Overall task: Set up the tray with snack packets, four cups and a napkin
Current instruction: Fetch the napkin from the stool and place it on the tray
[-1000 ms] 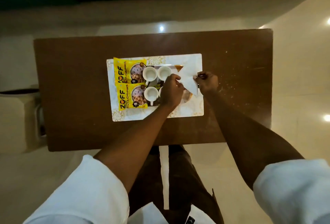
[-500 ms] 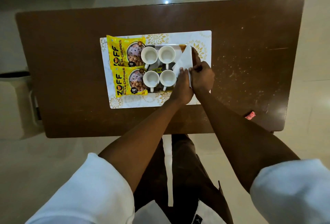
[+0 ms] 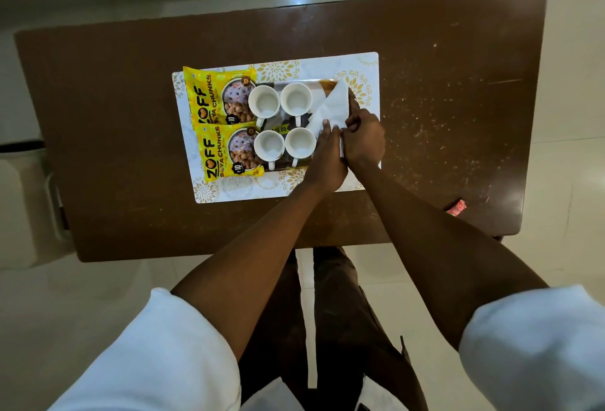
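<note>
A dark tray (image 3: 353,101) lies on a white and gold placemat (image 3: 327,65). Two yellow snack packets (image 3: 209,96) (image 3: 217,155) lie at its left end. Several white cups stand in a square beside them, among them one at the back left (image 3: 264,101) and one at the front right (image 3: 300,143). A white napkin (image 3: 332,106) lies folded on the tray's right end. My left hand (image 3: 327,156) presses straight fingers on the napkin's near corner. My right hand (image 3: 363,138) pinches the napkin's near edge with curled fingers.
The placemat sits mid-way on a brown table (image 3: 458,99) with scuffed marks on the right. A small red wrapper (image 3: 456,207) lies near the table's front right edge. A pale bin (image 3: 19,201) stands on the floor to the left.
The napkin, held up and unfolded a second ago, now lies flatter on the tray's right end. Both hands have come together at its near corner. The view shifted closer.
</note>
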Demonstrator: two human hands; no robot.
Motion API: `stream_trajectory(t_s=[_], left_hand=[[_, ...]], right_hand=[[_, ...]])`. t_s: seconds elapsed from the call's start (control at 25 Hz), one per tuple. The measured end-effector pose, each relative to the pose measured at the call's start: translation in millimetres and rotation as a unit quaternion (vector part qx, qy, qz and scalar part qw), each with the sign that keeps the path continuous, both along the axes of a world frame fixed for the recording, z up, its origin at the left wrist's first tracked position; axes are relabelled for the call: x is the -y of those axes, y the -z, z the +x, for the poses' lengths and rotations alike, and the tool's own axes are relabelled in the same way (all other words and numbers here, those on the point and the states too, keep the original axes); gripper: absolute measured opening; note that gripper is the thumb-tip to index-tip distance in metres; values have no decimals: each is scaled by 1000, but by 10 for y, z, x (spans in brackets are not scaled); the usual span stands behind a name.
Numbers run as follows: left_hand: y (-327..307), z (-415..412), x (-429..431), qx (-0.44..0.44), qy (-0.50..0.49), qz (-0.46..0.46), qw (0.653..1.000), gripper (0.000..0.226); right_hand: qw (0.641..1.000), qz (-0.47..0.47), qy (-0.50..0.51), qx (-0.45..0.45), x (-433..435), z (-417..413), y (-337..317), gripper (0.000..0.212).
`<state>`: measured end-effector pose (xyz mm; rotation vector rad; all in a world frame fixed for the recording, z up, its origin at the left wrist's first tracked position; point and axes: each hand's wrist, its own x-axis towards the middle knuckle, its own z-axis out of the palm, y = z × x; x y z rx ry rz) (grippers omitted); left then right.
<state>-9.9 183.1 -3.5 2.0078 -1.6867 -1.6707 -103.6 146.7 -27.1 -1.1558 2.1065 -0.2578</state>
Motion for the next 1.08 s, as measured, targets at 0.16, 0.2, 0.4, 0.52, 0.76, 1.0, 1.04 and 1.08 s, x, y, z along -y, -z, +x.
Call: stream_trajectory(t_s=[0.16,0.2,0.4,0.52,0.76,1.0,1.04,1.08], left_hand=[[-29,-17,33,-14,-18,23,999,70],[-41,-19,32,-18,-33,29,999,69],[-39,-14,17,-18,-54,30,998,66],[-19,-29,16,-18,-44,17,999,67],[-8,-86,-35,-10,-58,1,998,68],[-140,-335,-40,-58,7,-34,998,56],[-172,-429,-30,-73,18,-38,996,57],[-197,-539,-36,-63,50,-52,995,59]], right_hand=[[1000,3,1,-5,34,-14,0,16],[1000,6,3,-5,45,-6,1,17],[1000,15,19,-2,74,11,10,18],[1000,20,20,4,73,-5,21,18],[999,22,15,23,68,-53,6,16],[998,-29,46,25,-104,-335,-201,9],[997,-33,65,20,-156,-451,-245,7],[995,-39,86,14,-218,-596,-288,5]])
